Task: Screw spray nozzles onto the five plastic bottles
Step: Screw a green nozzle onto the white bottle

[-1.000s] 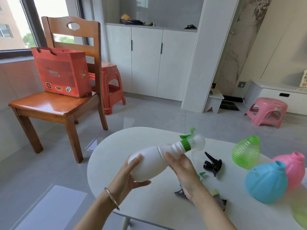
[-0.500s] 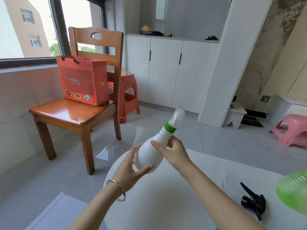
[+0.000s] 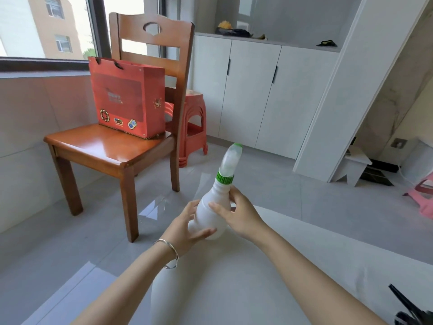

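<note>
Filling the space in front of the person, the white table curves away to a rounded far edge. Beyond that edge a wooden chair stands on the grey floor, and a red paper bag sits upright on its seat against the backrest. Just behind the chair is a red plastic stool, with white cabinets along the wall further back.

The white plastic bottle is held in the air over the table's far edge, touching nothing but the two hands. It leans with its neck up and away from the person. The left hand cups the wide lower body, thumb laid across the front and fingers curled behind. The right hand grips the shoulder, thumb on the front and fingers wrapped round the far side just under the neck. A spray nozzle with a green collar sits on the neck.

A silver bracelet rings the left wrist. A black spray nozzle lies on the table's near right side, partly cut off from view.
</note>
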Available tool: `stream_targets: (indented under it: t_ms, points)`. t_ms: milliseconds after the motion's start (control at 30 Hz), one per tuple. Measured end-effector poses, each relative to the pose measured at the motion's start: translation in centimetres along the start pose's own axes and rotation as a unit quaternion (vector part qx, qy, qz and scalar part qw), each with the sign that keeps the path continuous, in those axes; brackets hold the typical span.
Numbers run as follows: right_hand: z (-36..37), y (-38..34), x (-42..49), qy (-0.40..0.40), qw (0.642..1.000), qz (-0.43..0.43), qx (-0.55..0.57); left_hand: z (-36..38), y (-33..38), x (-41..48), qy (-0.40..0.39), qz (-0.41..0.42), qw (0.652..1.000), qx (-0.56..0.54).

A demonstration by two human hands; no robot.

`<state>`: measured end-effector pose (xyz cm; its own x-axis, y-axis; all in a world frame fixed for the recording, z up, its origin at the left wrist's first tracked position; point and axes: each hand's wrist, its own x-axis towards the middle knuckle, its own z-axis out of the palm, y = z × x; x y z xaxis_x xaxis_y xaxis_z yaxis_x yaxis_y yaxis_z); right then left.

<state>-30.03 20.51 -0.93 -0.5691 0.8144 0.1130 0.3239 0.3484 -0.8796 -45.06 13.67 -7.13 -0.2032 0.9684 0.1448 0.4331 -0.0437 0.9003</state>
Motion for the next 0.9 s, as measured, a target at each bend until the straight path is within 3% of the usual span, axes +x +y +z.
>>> stream_targets:
  t_ms: [300, 633, 767, 900]
  points:
    - [0.5, 0.6, 0.5, 0.027, 1.0, -0.006, 0.0, 0.3, -1.6, 0.6, -0.016, -0.019, 0.997, -0.071]
    - [0.8, 0.4, -0.6, 0.024, 0.999, 0.023, 0.04, 0.6, -0.6, -0.8, -0.009, -0.012, 0.999, -0.036]
    - [-1.1, 0.2, -3.9, 0.077, 0.991, 0.046, 0.104, -0.1, 0.8, -3.1, 0.061, -0.026, 0.997, -0.027]
    - [-4.8, 0.4, -10.0, 0.118, 0.985, 0.035, 0.122, 0.0, 3.1, -7.2, 0.062, 0.022, 0.998, 0.001]
